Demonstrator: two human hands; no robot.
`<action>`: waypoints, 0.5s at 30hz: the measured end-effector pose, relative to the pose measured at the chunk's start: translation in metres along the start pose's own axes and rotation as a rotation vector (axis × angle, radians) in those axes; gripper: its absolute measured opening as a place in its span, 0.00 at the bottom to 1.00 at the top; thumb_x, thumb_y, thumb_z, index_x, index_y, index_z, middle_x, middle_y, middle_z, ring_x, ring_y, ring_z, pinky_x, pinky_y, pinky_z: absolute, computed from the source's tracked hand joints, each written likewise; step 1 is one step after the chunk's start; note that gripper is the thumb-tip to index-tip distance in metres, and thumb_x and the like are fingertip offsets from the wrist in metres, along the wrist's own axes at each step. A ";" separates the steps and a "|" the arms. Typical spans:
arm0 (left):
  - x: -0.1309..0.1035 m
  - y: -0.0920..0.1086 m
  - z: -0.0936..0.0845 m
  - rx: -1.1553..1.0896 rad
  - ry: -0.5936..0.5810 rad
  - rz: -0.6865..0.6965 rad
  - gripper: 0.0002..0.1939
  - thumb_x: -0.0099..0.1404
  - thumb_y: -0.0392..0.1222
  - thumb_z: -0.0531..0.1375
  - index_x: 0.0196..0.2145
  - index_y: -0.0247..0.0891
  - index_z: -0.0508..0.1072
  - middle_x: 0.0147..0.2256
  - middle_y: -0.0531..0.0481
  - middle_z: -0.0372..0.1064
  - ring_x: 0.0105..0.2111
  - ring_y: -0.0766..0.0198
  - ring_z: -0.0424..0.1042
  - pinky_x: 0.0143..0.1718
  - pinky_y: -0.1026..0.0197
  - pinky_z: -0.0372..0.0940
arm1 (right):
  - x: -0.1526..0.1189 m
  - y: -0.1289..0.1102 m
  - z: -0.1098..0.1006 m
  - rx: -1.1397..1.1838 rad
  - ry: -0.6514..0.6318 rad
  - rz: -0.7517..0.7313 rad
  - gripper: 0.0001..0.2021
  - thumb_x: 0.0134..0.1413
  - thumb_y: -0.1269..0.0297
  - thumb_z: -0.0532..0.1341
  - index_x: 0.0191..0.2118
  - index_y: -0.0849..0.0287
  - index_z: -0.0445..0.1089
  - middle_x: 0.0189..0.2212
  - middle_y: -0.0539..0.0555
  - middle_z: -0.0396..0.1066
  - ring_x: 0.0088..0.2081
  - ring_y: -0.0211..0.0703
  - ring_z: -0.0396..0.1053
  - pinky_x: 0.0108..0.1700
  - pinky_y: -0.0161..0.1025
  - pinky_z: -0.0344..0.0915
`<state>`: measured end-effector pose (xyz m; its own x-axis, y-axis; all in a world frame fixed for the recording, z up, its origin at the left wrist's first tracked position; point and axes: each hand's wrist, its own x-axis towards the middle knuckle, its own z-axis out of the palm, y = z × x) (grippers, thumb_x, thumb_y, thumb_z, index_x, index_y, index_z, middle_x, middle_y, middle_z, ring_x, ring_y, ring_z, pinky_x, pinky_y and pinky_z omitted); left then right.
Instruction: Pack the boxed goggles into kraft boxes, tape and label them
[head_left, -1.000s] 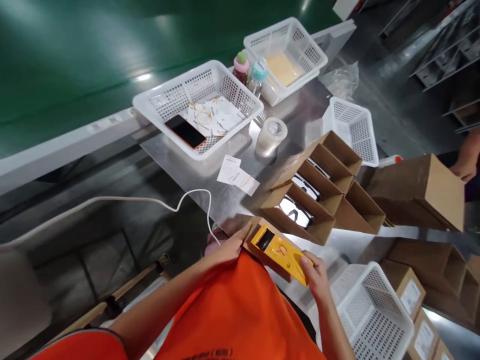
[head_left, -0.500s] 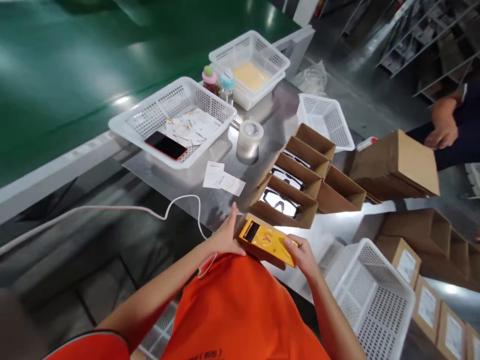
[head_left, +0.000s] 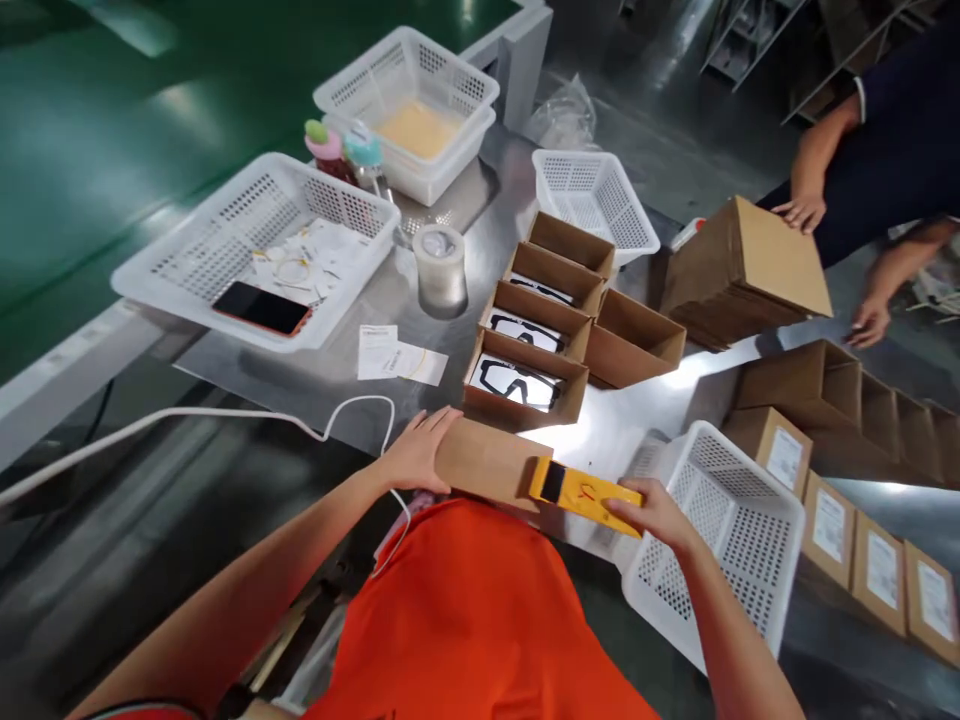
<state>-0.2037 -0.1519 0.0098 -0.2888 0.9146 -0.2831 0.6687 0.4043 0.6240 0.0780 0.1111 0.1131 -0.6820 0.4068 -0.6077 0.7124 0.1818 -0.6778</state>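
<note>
A closed brown cardboard box [head_left: 487,460] lies against my orange shirt at the table's front edge. My left hand [head_left: 420,450] grips its left end, with the fingers over the top edge. In my right hand [head_left: 656,515] is a yellow tool that looks like a tape dispenser [head_left: 581,495], its dark end over the right end of the box. Any strip of tape on the box is too faint to make out. Just behind stand open cardboard boxes [head_left: 532,415], several holding white packs printed with black goggle shapes [head_left: 517,382].
A roll of clear tape [head_left: 440,262] and white paper slips [head_left: 397,355] lie on the metal table. A white basket [head_left: 255,250] holds a phone [head_left: 262,307]. Another basket [head_left: 712,540] stands at right. A co-worker's hand [head_left: 804,205] rests on stacked cardboard [head_left: 780,255]. A white cable [head_left: 225,411] crosses at left.
My right hand has moved the tape dispenser from the box's left end to its right end. The view has shifted too. The co-worker's second hand has come into view.
</note>
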 end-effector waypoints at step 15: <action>0.002 0.036 -0.021 0.579 -0.188 0.086 0.62 0.41 0.44 0.70 0.68 0.33 0.43 0.70 0.29 0.37 0.69 0.37 0.37 0.64 0.29 0.28 | 0.067 0.043 0.098 0.205 -0.130 -0.163 0.29 0.38 0.32 0.60 0.20 0.58 0.61 0.18 0.45 0.56 0.22 0.33 0.53 0.23 0.32 0.50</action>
<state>-0.1947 -0.1355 0.0472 -0.1268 0.9053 -0.4054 0.9630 0.2103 0.1683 0.0465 0.0583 0.0024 -0.8098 0.2666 -0.5226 0.5521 0.0452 -0.8326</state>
